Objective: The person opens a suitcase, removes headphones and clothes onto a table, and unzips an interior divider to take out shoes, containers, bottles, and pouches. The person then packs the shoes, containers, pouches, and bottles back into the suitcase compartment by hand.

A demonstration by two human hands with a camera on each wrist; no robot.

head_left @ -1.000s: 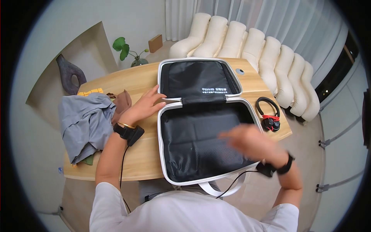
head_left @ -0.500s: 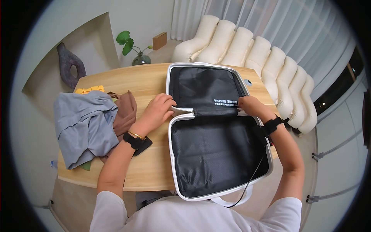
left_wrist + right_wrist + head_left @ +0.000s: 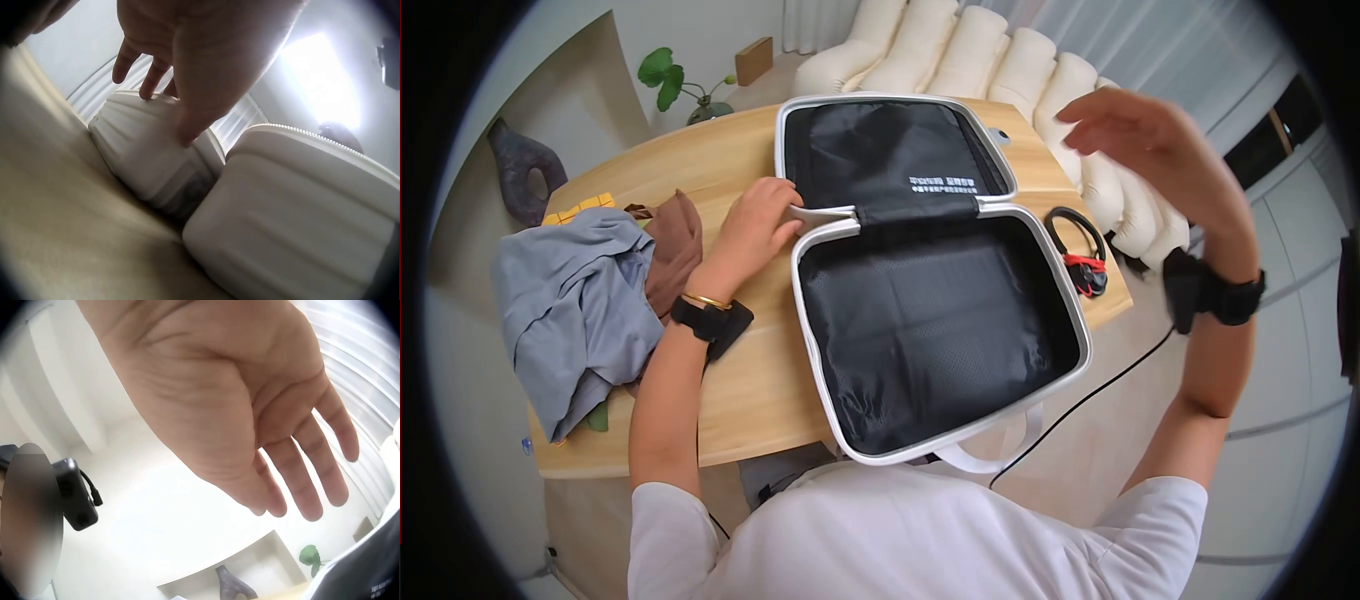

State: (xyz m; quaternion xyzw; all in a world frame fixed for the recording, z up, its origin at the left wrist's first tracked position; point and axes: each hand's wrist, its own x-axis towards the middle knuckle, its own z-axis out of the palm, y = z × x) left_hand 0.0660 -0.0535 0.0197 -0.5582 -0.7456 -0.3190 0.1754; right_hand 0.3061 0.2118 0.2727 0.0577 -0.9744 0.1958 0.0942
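A white-edged case with black lining (image 3: 940, 320) lies unfolded on the wooden table, its lid (image 3: 880, 150) on the far side. At the hinge's left end, the left hand (image 3: 752, 228) rests its fingers on the case edge. In the left wrist view that hand (image 3: 200, 56) has its fingertips on one white ribbed shell, beside the other half (image 3: 294, 212). Raised in the air right of the case, the right hand (image 3: 1150, 150) holds nothing; the right wrist view shows its palm (image 3: 237, 394) with fingers extended.
Grey-blue cloth (image 3: 575, 310) and brown cloth (image 3: 672, 245) lie on the table's left, beside a yellow item (image 3: 580, 208). Black headphones with a red cord (image 3: 1088, 262) are near the right edge. A cream sofa (image 3: 940, 50) stands behind the table.
The right hand moved from over the case to the lid's right side, then up and away to the right. The left hand stays by the hinge. The head view has shifted.
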